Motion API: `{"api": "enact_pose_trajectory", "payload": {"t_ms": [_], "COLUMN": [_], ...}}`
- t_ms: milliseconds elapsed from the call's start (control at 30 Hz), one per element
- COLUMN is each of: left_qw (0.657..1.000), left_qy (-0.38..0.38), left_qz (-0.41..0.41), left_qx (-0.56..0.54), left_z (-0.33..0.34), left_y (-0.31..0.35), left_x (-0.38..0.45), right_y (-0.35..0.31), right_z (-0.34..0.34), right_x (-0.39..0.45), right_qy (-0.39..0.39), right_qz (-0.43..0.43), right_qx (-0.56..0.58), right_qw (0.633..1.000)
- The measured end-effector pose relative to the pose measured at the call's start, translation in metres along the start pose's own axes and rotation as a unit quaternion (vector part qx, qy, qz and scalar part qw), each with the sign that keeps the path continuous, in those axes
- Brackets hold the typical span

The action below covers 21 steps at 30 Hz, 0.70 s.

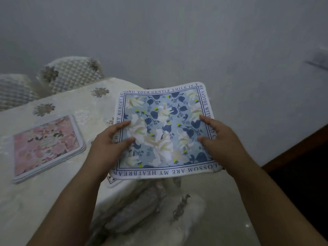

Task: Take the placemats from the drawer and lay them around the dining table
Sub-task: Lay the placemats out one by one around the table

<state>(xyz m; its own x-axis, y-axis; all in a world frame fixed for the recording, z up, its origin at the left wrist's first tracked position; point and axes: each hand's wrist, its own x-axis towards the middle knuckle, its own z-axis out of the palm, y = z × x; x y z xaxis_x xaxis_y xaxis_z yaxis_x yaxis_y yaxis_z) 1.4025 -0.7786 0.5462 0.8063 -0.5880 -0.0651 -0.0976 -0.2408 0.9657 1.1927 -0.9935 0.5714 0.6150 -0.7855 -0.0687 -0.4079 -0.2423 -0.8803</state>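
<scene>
blue floral placemat (165, 132) held flat, pink placemat stack (47, 148) on table

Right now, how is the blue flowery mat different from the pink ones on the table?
The blue placemat is held up by the left hand and right hand, partly past the table edge; the pink placemats lie flat on the tablecloth. The blue one is a single mat; the pink ones are a stack. The blue one has words around its border; none are readable on the pink. Both have flowers and rounded corners.

Two quilted chairs (71, 73) (15, 91) at table's far edge; grey wall (177, 41); dark wood furniture (301, 148), right.
</scene>
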Motion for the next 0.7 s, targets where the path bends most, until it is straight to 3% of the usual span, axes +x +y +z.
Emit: {"api": "enact_pose_trajectory", "payload": {"t_ms": [333,700], "left_qw": [0.993,0.989], "left_qy": [-0.104,-0.112], "left_qz": [0.050,0.088], "left_qx": [0.006,0.026], "left_z": [0.112,0.199], "left_y": [0.046,0.080], "left_x": [-0.071,-0.189], "right_y": [0.061,0.111], "right_z": [-0.122,-0.227], "right_x": [-0.083,-0.188], "right_qy": [0.077,0.104], "right_qz": [0.015,0.030], "right_qx": [-0.013,-0.004], "right_qw": [0.997,0.994]}}
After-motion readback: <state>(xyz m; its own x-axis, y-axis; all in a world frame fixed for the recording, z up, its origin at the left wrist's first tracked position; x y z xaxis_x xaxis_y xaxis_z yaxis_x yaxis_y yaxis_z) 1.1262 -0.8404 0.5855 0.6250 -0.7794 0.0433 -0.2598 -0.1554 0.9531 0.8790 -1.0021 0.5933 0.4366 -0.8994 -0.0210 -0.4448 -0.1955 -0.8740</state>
